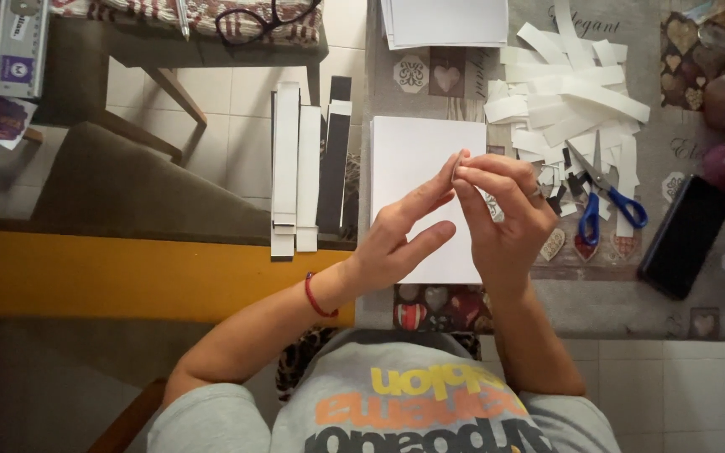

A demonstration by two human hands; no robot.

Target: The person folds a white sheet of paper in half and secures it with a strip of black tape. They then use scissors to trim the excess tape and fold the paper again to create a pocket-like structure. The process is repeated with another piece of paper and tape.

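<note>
Over white sheet, hands pinch small paper piece.

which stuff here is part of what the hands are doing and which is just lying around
In hand: left hand and right hand pinching a small paper piece over the white sheets; cut paper strips; blue-handled scissors.

Lying about: black phone; eyeglasses; long black and white strips.

We wear a grey short-sleeved cotton T-shirt printed with yellow, orange and black lettering, a thin red cord bracelet on our left wrist, and a slim ring on a right finger.
</note>
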